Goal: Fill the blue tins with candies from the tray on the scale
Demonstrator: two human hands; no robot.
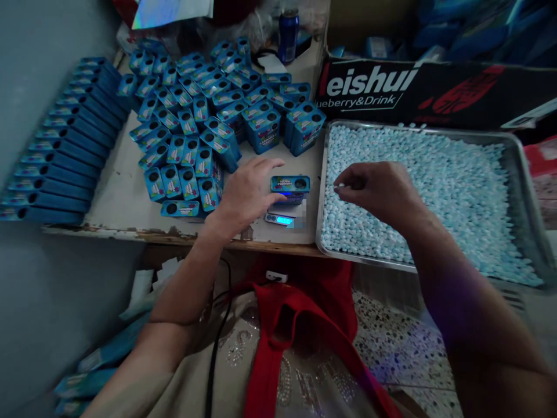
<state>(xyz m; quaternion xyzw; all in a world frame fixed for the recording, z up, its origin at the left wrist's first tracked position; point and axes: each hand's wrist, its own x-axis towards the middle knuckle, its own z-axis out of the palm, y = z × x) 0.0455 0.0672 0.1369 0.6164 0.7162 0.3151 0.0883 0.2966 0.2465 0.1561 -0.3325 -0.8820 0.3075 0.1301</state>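
My left hand [246, 194] hovers over the table with its fingers spread, just left of a small blue tin [290, 184] that sits on a pocket scale [285, 216] with a lit display. My right hand [376, 188] hangs over the left part of a metal tray [524, 168] filled with pale blue and white candies [456, 191]. Its fingers are pinched on one or two of those candies at its fingertips. Several more blue tins [209, 116] stand and lie in a crowd on the white table [117, 197].
Stacks of flat blue boxes [61, 145] line the table's left side. A black carton [435, 90] with white lettering stands behind the tray. A blue can [288, 35] is at the back. A red cloth [300, 325] and a black cable [217, 342] lie over my lap.
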